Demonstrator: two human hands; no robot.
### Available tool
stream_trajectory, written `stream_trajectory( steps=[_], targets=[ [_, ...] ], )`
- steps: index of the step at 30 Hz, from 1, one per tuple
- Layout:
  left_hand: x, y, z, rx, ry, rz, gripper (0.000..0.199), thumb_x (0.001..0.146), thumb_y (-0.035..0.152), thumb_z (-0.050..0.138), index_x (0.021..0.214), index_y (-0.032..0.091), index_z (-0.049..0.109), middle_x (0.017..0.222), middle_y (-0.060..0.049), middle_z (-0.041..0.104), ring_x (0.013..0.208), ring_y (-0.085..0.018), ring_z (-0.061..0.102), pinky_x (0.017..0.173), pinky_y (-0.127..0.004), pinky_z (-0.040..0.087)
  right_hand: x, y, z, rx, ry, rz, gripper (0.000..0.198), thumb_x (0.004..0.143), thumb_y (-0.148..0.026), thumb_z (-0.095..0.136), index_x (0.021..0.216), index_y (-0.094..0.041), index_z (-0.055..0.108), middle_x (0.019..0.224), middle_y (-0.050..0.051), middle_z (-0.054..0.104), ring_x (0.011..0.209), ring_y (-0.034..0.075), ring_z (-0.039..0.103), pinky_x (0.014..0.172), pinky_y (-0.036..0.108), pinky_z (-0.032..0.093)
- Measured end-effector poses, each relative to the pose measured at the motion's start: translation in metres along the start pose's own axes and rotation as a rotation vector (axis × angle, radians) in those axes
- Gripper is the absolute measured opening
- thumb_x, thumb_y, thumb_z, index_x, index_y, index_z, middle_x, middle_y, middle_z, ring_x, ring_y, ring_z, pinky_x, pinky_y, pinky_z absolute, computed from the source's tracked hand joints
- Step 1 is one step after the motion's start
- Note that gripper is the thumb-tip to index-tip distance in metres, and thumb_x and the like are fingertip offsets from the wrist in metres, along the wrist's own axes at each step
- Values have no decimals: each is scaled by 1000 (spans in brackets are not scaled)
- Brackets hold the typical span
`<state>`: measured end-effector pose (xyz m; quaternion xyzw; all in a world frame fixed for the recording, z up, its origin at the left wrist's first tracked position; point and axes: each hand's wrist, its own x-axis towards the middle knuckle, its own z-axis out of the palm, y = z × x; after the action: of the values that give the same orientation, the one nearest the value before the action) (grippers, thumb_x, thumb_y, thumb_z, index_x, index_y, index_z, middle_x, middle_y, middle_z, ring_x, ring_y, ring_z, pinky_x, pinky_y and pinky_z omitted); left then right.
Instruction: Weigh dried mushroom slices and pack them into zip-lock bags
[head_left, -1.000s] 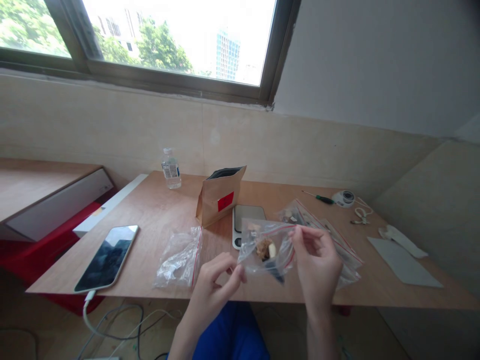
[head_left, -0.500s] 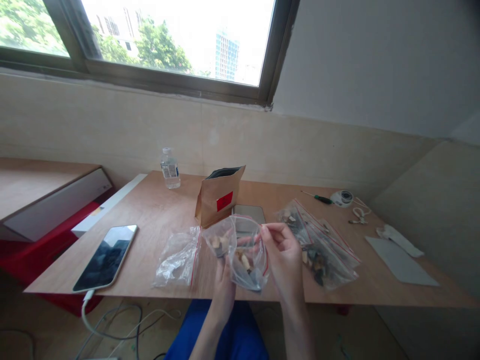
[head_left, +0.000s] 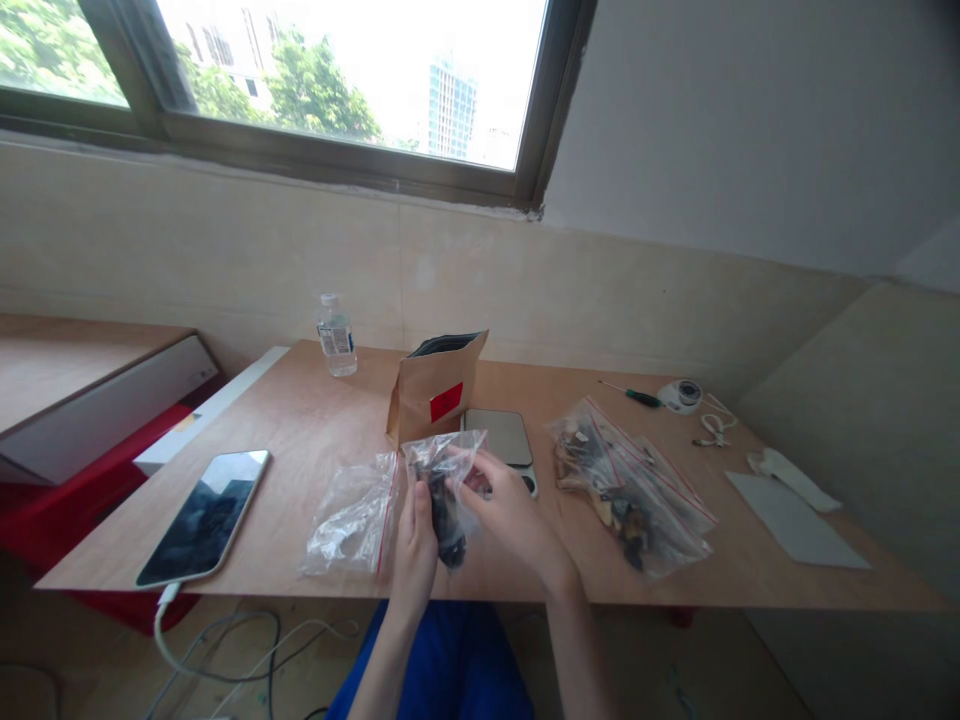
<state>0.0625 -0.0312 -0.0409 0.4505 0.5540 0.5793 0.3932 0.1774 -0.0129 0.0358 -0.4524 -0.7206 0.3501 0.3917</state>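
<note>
Before me, just over the table's front part, is a clear plastic bag [head_left: 448, 520] with dark pieces showing in its lower part; their kind is too unclear to name. My left hand [head_left: 414, 535] is closed around the bag's left side, thumb in front. The fingers of my right hand [head_left: 501, 492] pinch the bag's upper right part; some fingertips are hidden by plastic. Behind the bag stands an open brown paper pouch [head_left: 447, 400] with a red label. A flat kitchen scale [head_left: 501, 437] lies beside the pouch, partly covered by my right hand.
A crumpled clear zip bag [head_left: 349, 520] lies left of my hands, beyond it a charging phone [head_left: 206, 520]. Filled zip bags [head_left: 634, 490] lie at right. Farther off are a water bottle [head_left: 337, 338], a screwdriver [head_left: 641, 398], a white camera [head_left: 681, 396] and a white sheet [head_left: 799, 520].
The bag was held wide open with pale pieces showing; now it is narrower, with dark pieces visible. Both hands have shifted left, and more of the scale shows.
</note>
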Motion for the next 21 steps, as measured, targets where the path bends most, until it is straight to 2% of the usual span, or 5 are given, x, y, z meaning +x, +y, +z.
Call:
stream_trajectory(
  steps=[4,9,13,17,21],
  targets=[
    [7,1,-5,-52,-42,-31,47,86,54,41,110,18,61,114,-8,67,115,-22,56,96,-34,44,13,13,1,-14,-134,-51,38,82,-22,59,121,-22,58,120,7,62,108,19,59,95,33,45],
    [13,-3,-12,-75,-91,-61,42,77,57,53,86,18,66,87,-6,71,99,-23,62,84,-30,48,22,24,-3,-7,-291,-80,52,82,-25,60,133,-22,47,134,9,52,123,22,48,105,38,36],
    [12,-4,-13,-103,-79,-81,41,75,56,56,84,18,67,85,-4,70,98,-23,62,84,-28,47,28,25,-7,57,-399,-143,46,84,-25,56,130,-23,50,127,6,57,117,21,52,102,35,38],
    [10,-4,-12,-199,-3,-147,49,76,60,53,95,17,68,96,-8,71,104,-24,61,89,-31,46,29,25,-6,70,-352,-99,34,87,-32,54,119,-23,58,112,5,64,101,22,60,91,34,45],
    [10,-4,-9,-276,36,-200,48,79,59,51,90,16,70,91,-9,72,100,-26,63,89,-34,48,26,26,-3,93,-300,-38,32,87,-40,53,110,-20,63,99,4,67,90,20,62,84,31,48]
  ],
)
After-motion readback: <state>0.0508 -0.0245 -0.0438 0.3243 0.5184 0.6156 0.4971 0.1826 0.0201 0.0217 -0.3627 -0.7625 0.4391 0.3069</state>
